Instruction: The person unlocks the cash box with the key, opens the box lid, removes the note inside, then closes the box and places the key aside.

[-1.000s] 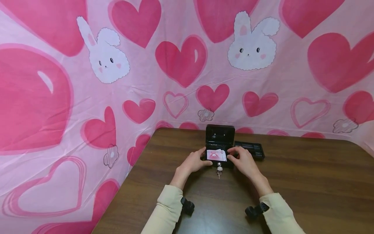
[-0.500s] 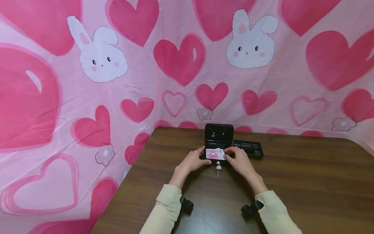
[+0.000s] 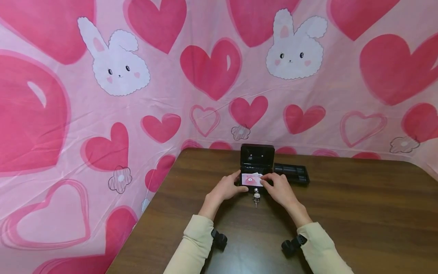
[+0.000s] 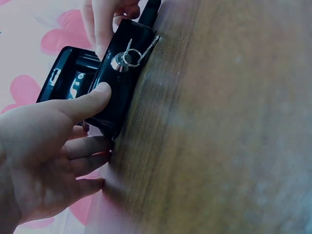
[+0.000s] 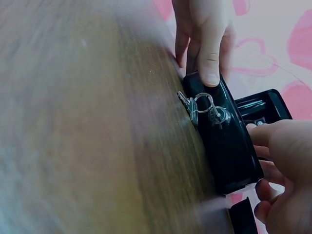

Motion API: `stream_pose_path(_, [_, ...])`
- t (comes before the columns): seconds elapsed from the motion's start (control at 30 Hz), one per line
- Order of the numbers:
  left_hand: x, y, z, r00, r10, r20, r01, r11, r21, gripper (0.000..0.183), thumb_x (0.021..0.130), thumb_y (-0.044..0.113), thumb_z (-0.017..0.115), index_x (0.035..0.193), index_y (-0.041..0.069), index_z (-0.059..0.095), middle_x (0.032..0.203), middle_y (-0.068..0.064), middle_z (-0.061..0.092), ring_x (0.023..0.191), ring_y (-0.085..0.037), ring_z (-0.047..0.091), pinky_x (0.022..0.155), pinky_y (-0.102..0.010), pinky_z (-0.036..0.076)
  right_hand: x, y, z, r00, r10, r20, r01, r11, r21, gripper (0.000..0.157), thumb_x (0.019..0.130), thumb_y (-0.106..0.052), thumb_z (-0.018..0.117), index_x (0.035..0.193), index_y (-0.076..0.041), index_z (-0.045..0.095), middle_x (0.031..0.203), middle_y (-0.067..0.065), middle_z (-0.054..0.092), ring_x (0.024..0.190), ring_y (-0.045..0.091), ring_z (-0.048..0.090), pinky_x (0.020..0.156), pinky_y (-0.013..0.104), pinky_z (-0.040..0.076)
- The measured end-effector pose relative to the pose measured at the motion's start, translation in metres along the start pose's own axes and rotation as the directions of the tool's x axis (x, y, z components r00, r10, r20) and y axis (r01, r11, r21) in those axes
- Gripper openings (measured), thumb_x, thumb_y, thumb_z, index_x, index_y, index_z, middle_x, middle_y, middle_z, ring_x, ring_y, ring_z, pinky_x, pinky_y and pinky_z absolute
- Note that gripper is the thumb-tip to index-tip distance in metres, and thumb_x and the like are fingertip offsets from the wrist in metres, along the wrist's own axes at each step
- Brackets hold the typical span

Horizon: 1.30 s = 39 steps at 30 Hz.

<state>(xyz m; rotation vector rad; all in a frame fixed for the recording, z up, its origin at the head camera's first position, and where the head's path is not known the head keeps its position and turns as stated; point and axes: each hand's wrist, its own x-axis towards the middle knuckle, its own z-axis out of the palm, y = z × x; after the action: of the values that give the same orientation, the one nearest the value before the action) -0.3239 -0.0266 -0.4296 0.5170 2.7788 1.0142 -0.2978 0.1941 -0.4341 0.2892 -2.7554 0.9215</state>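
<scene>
Notes [image 3: 250, 179] in the head view lie inside the black cash box [image 3: 257, 163]; left hand [image 3: 226, 188] grips its left side, right hand [image 3: 278, 188] meets their right edge, pinching or pressing, I cannot tell; careless pushing could crease them; left wrist: a slackening thumb [image 4: 100, 95] could let the box skid across the desk [image 4: 209, 126]; right wrist: keys [image 5: 194, 108] at the box's front could snag a sleeve.

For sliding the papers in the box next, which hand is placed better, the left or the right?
Probably the right hand: its fingertips are at the right end of the papers. The left hand holds the left side of the box, thumb on its front, so it can steady it.
</scene>
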Motion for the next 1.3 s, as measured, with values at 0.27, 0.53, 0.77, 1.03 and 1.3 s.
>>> stream_pose_path(0.27, [0.0030,0.0007,0.0001,1.000,0.021,-0.012,-0.021,1.000,0.006,0.082,0.089,0.047,0.070,0.155,0.013,0.035,0.147,-0.011,0.054,0.136,-0.026,0.051,0.114,-0.046,0.040,0.0019,-0.0012,0.0020,0.999,0.024,0.026,-0.023,0.999,-0.044,0.036,0.099,-0.031,0.059,0.118,-0.004,0.072,0.120,0.019,0.070,0.099,0.032,0.049,0.085,0.047,0.044])
stream_pose_path(0.53, [0.0037,0.0023,-0.0003,1.000,0.016,-0.008,-0.016,1.000,0.015,0.082,0.089,0.046,0.070,0.155,0.013,0.035,0.149,-0.011,0.052,0.137,-0.026,0.050,0.114,-0.047,0.038,0.0022,0.0000,0.0012,1.000,-0.007,0.017,0.008,0.998,-0.057,0.033,0.097,-0.034,0.062,0.115,-0.009,0.074,0.118,0.015,0.072,0.093,0.027,0.047,0.076,0.038,0.041])
stream_pose_path(0.77, [0.0042,0.0031,0.0007,1.000,0.014,-0.008,-0.014,1.000,0.012,0.082,0.089,0.046,0.070,0.155,0.013,0.035,0.149,-0.010,0.051,0.137,-0.025,0.050,0.115,-0.047,0.038,0.0011,-0.0027,-0.0013,1.000,-0.013,0.012,0.013,0.998,-0.065,0.031,0.095,-0.036,0.064,0.112,-0.012,0.076,0.117,0.014,0.072,0.089,0.027,0.043,0.072,0.035,0.034])
stream_pose_path(1.03, [0.0058,0.0024,0.0030,1.000,0.021,-0.014,-0.020,1.000,0.021,0.083,0.089,0.046,0.071,0.155,0.012,0.034,0.147,-0.010,0.053,0.137,-0.025,0.050,0.115,-0.047,0.038,0.0025,-0.0030,-0.0007,0.998,-0.043,-0.041,0.043,0.999,-0.009,0.028,0.094,-0.031,0.066,0.113,-0.012,0.075,0.118,0.013,0.072,0.092,0.027,0.044,0.075,0.035,0.037])
stream_pose_path(1.3, [0.0074,0.0013,0.0043,0.999,0.026,-0.024,-0.025,0.999,0.030,0.084,0.089,0.046,0.071,0.155,0.011,0.034,0.147,-0.010,0.054,0.137,-0.025,0.050,0.114,-0.048,0.039,0.0058,-0.0051,0.0063,0.995,-0.049,-0.083,0.060,0.989,0.137,0.022,0.093,-0.021,0.069,0.111,-0.008,0.074,0.115,0.014,0.071,0.099,0.032,0.051,0.082,0.038,0.041])
